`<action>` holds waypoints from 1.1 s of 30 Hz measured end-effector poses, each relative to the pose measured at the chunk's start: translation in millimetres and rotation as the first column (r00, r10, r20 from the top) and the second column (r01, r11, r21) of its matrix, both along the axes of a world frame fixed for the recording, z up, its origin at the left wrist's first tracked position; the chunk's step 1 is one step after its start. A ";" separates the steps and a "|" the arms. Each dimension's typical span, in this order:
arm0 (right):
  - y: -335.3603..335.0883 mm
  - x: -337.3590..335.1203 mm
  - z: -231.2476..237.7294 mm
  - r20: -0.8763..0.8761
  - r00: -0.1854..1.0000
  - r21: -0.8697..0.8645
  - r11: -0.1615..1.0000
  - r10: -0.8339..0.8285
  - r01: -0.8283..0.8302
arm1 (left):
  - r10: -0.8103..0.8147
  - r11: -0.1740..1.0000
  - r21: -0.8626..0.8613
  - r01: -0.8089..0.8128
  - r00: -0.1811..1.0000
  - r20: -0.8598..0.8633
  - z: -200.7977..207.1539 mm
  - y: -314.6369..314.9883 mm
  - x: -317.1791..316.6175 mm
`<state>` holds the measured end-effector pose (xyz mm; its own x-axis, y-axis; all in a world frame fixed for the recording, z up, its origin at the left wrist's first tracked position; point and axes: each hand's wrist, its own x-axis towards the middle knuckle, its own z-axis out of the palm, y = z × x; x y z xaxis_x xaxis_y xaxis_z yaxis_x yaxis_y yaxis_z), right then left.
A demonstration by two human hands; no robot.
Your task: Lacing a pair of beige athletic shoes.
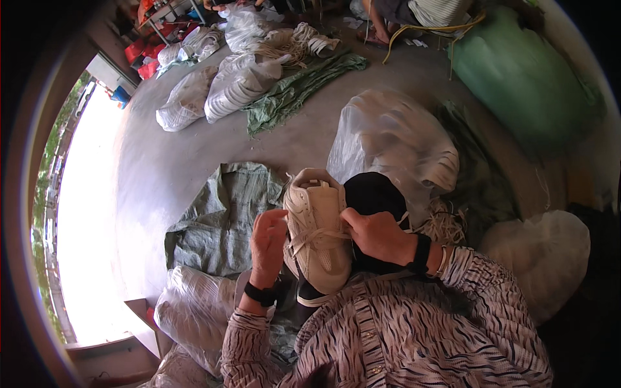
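A cream sneaker (318, 242) stands upright in front of my body, its heel opening pointing away from me. Loose shoelaces (314, 238) cross over its tongue and eyelets. At the shoe's right edge, my right hand (381, 238) is closed in a pinch where a lace end runs to the fingers. Close by the left edge, my left hand (267, 242) has bent fingers drawn together; what they hold, if anything, is too small to make out. A black round object (375, 194) lies behind the shoe, partly covered by my right hand.
Beyond the shoe lies a clear plastic bag (394, 139) of pale pieces, with loose laces (443, 223) beside it. Green woven sacking (223, 216) spreads at left, near plastic bags (194, 310). A big green sack (524, 84) stands far right. More filled bags (242, 84) and people are farther back.
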<state>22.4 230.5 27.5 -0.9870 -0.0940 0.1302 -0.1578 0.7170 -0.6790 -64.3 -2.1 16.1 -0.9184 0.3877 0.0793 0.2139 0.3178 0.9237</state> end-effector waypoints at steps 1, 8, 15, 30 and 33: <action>5.6 -2.1 4.1 -0.116 0.988 0.197 0.977 0.101 -0.077 | -0.143 0.977 -0.195 0.087 0.945 -0.293 21.0 8.8 -4.9; 22.1 -34.0 32.3 -0.245 0.839 0.613 0.748 0.485 -0.254 | -0.859 0.486 -0.807 0.336 0.352 -0.371 75.7 45.7 -50.5; 32.4 -61.9 14.2 -0.069 0.738 0.436 0.686 0.671 -0.583 | -0.945 0.259 -0.931 0.258 0.268 -0.189 74.3 61.7 -48.2; 1.0 -41.8 4.1 0.064 0.951 0.289 0.906 0.304 -0.309 | -0.767 0.600 -0.449 0.662 0.636 -0.088 45.6 72.6 -56.6; 2.7 -40.7 11.8 0.234 0.949 0.346 0.895 0.209 -0.282 | -0.574 0.760 -0.155 0.631 0.764 0.295 49.5 71.4 -58.1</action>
<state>-18.3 233.2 39.4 -0.9284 -0.3420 -0.1450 -0.2594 0.8764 -0.4058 -122.4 69.2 65.6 -0.4677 0.8457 -0.2569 0.2388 0.4007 0.8845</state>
